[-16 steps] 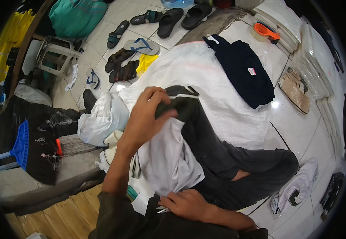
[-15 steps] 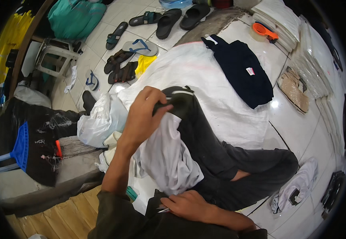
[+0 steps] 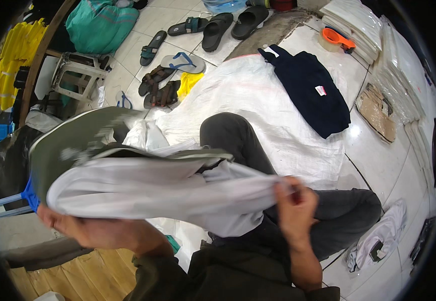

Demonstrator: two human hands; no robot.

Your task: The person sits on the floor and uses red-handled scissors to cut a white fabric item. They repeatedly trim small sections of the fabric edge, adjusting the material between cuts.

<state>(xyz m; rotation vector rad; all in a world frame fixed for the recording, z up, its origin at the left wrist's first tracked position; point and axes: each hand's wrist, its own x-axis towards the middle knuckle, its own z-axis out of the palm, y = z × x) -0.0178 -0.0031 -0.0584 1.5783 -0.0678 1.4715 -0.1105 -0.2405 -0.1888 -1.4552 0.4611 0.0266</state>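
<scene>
A garment with white fabric (image 3: 147,188) and olive-green fabric (image 3: 65,133) stretches across my lap, blurred by motion. My left hand (image 3: 72,226) grips it from below at the left end, its fingers partly hidden by the cloth. My right hand (image 3: 295,205) pinches the white cloth at the right end. Behind the garment, my bent legs in dark grey trousers (image 3: 230,135) rest near a white woven sheet (image 3: 298,155), on which a folded navy garment (image 3: 310,93) with a small label lies.
Sandals (image 3: 183,62) and a green sack (image 3: 100,25) lie at the back. A plastic stool (image 3: 77,75) and yellow material (image 3: 15,60) are left. Wrapped white stacks (image 3: 396,70), an orange tape dispenser (image 3: 333,37) and a beige bundle (image 3: 376,115) line the right. A blue broom (image 3: 30,193) lies left.
My left hand has moved down and left, swinging the garment out sideways. My right hand has risen to the right end of the white cloth and taken hold of it.
</scene>
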